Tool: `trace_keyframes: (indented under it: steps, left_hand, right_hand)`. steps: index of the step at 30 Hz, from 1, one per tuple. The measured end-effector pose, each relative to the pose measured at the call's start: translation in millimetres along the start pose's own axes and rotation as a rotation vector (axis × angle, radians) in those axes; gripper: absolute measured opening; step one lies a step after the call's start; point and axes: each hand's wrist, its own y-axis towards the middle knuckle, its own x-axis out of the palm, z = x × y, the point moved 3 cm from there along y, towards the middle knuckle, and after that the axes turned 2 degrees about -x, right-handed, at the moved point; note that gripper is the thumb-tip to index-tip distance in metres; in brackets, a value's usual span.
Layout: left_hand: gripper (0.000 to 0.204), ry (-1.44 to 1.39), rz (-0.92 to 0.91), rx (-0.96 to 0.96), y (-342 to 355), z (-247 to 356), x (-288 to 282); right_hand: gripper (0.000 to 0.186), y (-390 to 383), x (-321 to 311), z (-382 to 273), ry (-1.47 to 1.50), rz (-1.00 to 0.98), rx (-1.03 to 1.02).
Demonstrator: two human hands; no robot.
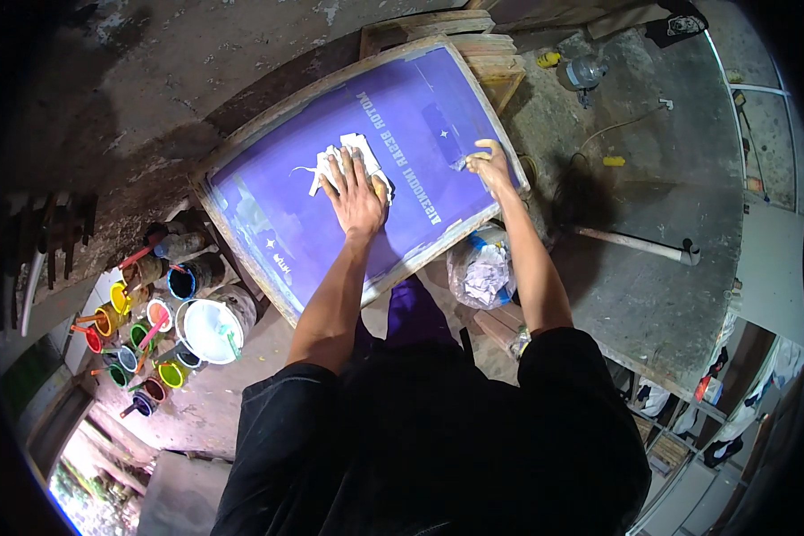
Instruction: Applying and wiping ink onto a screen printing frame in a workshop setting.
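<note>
A framed printing screen with purple mesh and pale lettering lies tilted in front of me. My left hand rests flat on a crumpled white cloth at the middle of the mesh, fingers spread. Toward the screen's right edge, my right hand is closed, thumb and fingers pinched together. A small pale, bluish bit shows at its fingertips; I cannot make out what it is. The wooden frame surrounds the mesh and looks stained and worn.
Several open paint pots with stirring sticks stand on the left, beside a large white bucket. Under the screen's near right edge sits a bag of crumpled material. A grey table at the right bears a pipe and a clear jug.
</note>
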Motion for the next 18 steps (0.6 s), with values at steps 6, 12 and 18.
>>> trace_keyframes:
  steps: [6, 12, 18]
  left_hand:
    - [0.07, -0.008, 0.032, -0.015, -4, -3, 2]
    - [0.069, 0.044, 0.071, -0.004, -1, 3, -2]
    - [0.069, 0.129, 0.096, -0.024, -4, -2, -1]
  right_hand:
    - [0.053, -18, 0, -11, -0.73, -0.389, -0.736]
    - [0.043, -4, -18, -16, -0.906, -0.497, -1.012]
    - [0.024, 11, -8, -30, -1.019, -0.594, -1.663]
